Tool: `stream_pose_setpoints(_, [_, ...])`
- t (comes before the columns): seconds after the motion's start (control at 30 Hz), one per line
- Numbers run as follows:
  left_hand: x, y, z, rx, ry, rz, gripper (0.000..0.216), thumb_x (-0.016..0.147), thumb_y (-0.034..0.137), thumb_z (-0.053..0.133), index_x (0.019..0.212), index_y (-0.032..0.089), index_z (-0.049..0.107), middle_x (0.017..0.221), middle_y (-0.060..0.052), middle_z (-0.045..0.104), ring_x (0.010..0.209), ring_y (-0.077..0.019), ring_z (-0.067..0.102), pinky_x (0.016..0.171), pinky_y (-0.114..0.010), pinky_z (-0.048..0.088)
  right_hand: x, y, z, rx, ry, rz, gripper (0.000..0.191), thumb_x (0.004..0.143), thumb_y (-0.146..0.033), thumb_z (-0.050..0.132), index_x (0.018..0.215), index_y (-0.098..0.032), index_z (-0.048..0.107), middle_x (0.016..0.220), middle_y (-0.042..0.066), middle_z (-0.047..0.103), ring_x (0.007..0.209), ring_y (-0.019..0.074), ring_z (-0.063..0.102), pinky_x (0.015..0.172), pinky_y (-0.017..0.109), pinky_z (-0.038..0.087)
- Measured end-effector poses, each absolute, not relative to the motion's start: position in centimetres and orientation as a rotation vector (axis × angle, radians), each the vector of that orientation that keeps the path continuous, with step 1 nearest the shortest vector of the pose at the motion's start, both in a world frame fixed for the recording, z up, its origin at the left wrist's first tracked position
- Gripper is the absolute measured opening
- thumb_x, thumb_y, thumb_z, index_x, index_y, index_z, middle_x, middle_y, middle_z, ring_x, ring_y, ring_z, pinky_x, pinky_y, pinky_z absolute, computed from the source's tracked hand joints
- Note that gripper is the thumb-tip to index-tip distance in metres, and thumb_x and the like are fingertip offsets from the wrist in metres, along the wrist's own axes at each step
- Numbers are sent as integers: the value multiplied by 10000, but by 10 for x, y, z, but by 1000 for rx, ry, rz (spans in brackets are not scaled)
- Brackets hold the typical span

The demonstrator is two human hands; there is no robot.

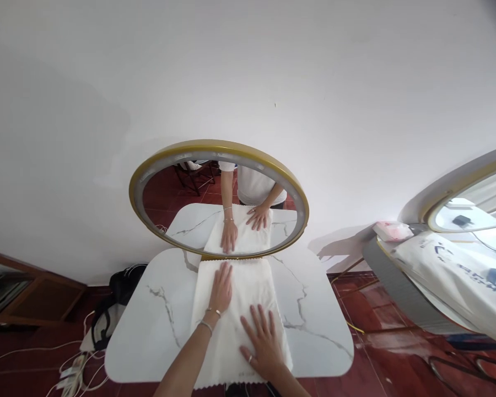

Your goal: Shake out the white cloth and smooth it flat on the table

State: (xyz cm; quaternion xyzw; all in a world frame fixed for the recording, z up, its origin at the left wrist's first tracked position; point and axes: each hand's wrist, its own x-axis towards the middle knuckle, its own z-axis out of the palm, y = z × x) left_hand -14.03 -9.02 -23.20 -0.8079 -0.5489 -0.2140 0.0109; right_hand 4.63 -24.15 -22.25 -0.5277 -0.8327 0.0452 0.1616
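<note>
A white cloth with a scalloped edge lies spread lengthwise over the middle of a white marble-patterned table. My left hand rests flat on its far left part, fingers stretched toward the mirror; bracelets circle that wrist. Lower down, near the right edge, my right hand presses flat on the cloth with fingers spread and a ring on one finger. Neither hand grips anything. The near end of the cloth reaches the table's front edge, with small faint print there.
An oval gold-rimmed mirror stands at the table's back against the wall, reflecting both hands. To the right is another table with a printed white bag, a tissue pack and a second mirror. Cables and a power strip lie at floor left.
</note>
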Motion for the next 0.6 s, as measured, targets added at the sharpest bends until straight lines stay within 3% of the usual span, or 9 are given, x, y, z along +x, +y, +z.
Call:
stream_pose_setpoints(0.1, [-88,-89,-230,-2627,-1658,-656,564,910,139,305,1469,214,301,1559,-67,266,1460,-221,144,1165,-491,205,62,-243,-226,-1523,-2381,77,711,903,-548,451,1508,-330,148,1573,82,140,1426,366,168,1106,600,144])
stream_pose_setpoints(0.27, [-22,-99,-228,-2708,-1603,-674,596,919,360,432,1483,274,259,1588,-69,164,1460,-295,117,1155,-583,114,93,-250,-228,-1610,-2354,-43,683,906,-529,447,1505,-325,189,1565,87,183,1423,362,184,1098,582,159])
stream_pose_setpoints(0.6, [-58,-100,-217,-2774,-1601,-613,624,920,364,452,1489,311,201,1599,-44,104,1463,-247,130,1158,-539,174,67,-249,-218,-1589,-2397,63,736,884,-532,480,1510,-324,154,1575,117,116,1427,392,129,1085,638,106])
